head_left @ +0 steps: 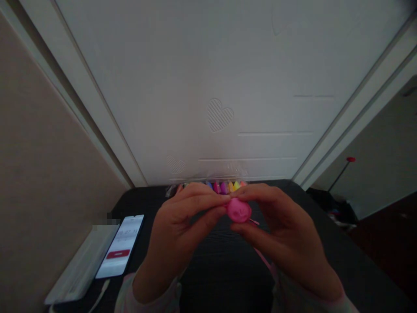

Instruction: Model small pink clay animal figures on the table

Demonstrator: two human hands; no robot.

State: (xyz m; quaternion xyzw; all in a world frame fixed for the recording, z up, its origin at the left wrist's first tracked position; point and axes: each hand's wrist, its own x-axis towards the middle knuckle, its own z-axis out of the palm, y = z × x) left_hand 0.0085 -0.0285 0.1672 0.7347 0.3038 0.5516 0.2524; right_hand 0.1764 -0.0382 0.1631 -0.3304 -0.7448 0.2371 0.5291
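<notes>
Between both hands, above the dark table (pixel 215 278), is a pink ball of modelling clay (pixel 239 210) with small dents on its face. My left hand (pixel 179 230) pinches at its left edge, thumb and fingertips together. My right hand (pixel 283 230) grips the ball from the right, with fingers on top and the thumb underneath. A thin pink tool (pixel 263 258) shows partly behind my right hand; the rest of it is hidden. Beyond the hands, a row of coloured clay pieces (pixel 224 188) in clear plastic lies at the table's far edge, partly covered by my fingers.
On the left lie a lit phone (pixel 120 248), a pale flat packet (pixel 81 265) and a white cable (pixel 100 295). A white panel with embossed hearts (pixel 220 115) rises behind the table. To the right, a rod with a red knob (pixel 350 159) stands among dark items on the floor.
</notes>
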